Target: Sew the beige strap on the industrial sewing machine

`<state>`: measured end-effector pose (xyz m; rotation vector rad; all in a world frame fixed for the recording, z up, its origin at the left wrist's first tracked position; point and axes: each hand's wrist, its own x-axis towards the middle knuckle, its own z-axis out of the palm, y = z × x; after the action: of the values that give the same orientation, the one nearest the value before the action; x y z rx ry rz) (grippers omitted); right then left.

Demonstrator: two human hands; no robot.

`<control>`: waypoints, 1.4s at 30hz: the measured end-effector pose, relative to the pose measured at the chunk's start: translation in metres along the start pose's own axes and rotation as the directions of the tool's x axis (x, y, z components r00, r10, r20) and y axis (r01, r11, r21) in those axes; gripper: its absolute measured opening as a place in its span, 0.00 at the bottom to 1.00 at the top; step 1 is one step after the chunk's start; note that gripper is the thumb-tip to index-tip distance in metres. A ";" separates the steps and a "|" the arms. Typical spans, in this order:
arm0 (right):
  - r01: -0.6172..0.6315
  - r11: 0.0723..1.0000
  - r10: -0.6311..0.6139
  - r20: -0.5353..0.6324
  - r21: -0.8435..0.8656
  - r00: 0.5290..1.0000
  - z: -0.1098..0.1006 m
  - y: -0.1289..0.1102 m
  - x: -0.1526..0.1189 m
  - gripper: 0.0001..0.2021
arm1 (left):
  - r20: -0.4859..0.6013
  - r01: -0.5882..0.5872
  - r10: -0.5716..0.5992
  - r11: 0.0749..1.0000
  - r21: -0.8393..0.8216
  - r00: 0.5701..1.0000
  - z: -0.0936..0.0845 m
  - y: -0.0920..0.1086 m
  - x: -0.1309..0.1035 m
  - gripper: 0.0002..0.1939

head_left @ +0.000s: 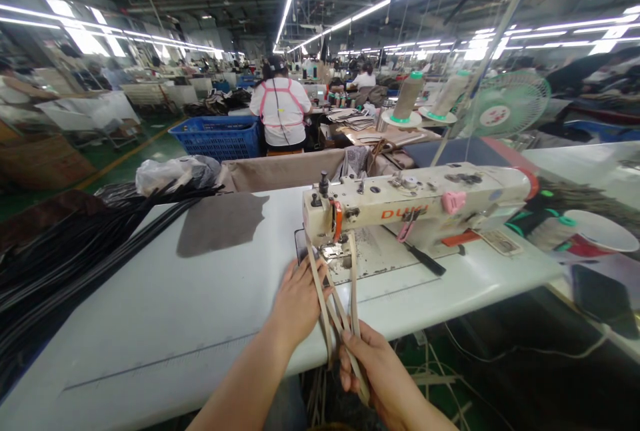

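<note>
A white sewing machine (370, 201) stands on the pale table. Several narrow beige strips (354, 284) run from around its needle area down toward the table's front edge. My left hand (300, 297) lies by the needle plate (337, 256), its fingers pressed together on the strips. Near the front edge, my right hand (367, 364) is closed around the lower part of the strips, which hang in a loop below its fingers. The exact point under the needle is partly hidden by the machine head and my left fingers.
A grey-brown flat piece (220, 224) lies on the table (165, 304). Long black strips (100, 271) cover the left side. A black-handled tool (425, 259) rests beside the machine. Beyond are a blue crate (217, 139), a seated person (283, 107), thread cones (407, 97) and a fan (513, 104).
</note>
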<state>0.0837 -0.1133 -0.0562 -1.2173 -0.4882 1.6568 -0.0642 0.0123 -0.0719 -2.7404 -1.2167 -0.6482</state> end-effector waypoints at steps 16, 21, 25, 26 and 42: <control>0.014 1.000 -0.014 0.010 -0.005 1.000 0.002 -0.003 0.005 0.32 | 0.019 0.023 -0.022 0.998 -0.054 1.000 0.003 -0.003 0.002 0.21; 0.028 1.000 -0.028 0.015 0.003 0.999 0.002 -0.003 0.010 0.32 | 0.021 0.037 -0.035 0.998 -0.057 0.999 0.007 -0.006 0.002 0.21; 0.048 0.999 -0.048 -0.001 0.005 0.999 0.002 -0.003 0.010 0.29 | 0.026 0.061 -0.060 0.997 -0.055 0.998 0.008 -0.009 0.003 0.22; 0.052 0.999 -0.052 -0.006 0.006 0.999 0.002 -0.004 0.009 0.29 | 0.031 0.065 -0.063 0.996 -0.061 0.998 0.008 -0.010 0.003 0.22; 0.028 0.983 -0.024 0.024 -0.184 0.999 -0.033 0.025 0.004 0.37 | 0.031 0.035 -0.032 0.990 -0.137 0.999 0.007 -0.011 0.000 0.21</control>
<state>0.1008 -0.1277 -0.0907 -1.3228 -0.6803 1.6320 -0.0700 0.0214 -0.0798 -2.8558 -1.2725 -0.7255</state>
